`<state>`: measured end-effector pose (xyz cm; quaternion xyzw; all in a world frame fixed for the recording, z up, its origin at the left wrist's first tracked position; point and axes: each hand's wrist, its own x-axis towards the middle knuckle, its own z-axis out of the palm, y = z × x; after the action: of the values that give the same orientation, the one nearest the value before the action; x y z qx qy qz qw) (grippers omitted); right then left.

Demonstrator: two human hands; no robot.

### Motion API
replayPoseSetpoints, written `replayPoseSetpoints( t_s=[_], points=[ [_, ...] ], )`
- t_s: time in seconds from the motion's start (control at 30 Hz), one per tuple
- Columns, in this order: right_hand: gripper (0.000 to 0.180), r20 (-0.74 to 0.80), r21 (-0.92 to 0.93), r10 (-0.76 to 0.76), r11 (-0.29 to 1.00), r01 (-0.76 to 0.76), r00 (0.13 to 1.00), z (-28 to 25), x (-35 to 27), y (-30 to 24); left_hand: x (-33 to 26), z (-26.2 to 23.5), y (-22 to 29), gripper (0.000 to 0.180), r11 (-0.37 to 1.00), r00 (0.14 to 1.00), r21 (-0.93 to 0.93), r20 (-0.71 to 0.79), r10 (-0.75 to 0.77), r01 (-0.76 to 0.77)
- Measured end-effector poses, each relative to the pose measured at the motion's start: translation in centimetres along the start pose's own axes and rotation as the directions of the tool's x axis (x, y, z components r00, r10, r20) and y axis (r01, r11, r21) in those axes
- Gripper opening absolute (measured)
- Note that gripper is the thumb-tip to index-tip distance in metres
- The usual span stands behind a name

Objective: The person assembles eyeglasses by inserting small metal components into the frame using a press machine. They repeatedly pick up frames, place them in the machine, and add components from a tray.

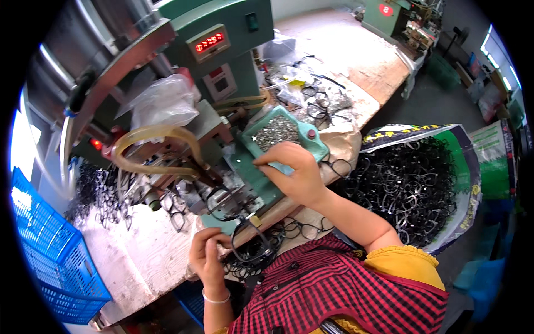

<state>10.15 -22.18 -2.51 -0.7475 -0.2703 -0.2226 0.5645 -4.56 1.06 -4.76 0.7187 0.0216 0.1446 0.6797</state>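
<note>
My left hand [207,257] is closed with thumb and fingers pinched on a black eyeglass frame [249,260] at the front edge of the bench. The frame's loops reach up to the metal fixture [245,199] of the machine. My right hand [300,177] is raised over the green plate beside that fixture, thumb and fingertips pinched together. Whatever lies between those fingertips is too small to make out. Just beyond it stands a light green tray [318,148] filled with small shiny metal pieces [276,131].
A green machine [231,33] with a red lit display and curved tan hoses [158,132] rises at the back left. At right, an open sack [464,214] holds many black frames. A blue basket [53,250] stands far left. Loose frames [322,108] lie about the bench.
</note>
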Motion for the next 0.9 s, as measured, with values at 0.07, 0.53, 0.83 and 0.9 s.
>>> replayPoseSetpoints(
  t_s=[0.07,0.53,0.83,0.9],
  points=[
    [0.019,0.015,0.096,0.076,0.992,-0.078,0.997,2.3,1.7,-0.8,0.5,1.0,-0.2,0.040,0.987,0.985,-0.092,0.127,-0.116,0.128],
    [0.052,0.183,0.666,0.372,0.634,-0.393,0.910,6.7,1.6,-3.2,3.1,4.7,3.4,0.049,0.725,0.755,-0.326,0.522,-0.396,0.606],
    [0.046,0.196,0.749,0.510,0.473,-0.463,0.838,6.8,0.8,-4.1,1.4,3.0,7.5,0.018,0.982,0.996,-0.190,0.080,0.026,-0.011],
    [0.043,0.176,0.764,0.523,0.461,-0.451,0.834,7.4,0.5,-4.0,4.8,2.2,8.2,0.031,0.872,0.851,0.172,-0.199,0.487,-0.459]
  ],
)
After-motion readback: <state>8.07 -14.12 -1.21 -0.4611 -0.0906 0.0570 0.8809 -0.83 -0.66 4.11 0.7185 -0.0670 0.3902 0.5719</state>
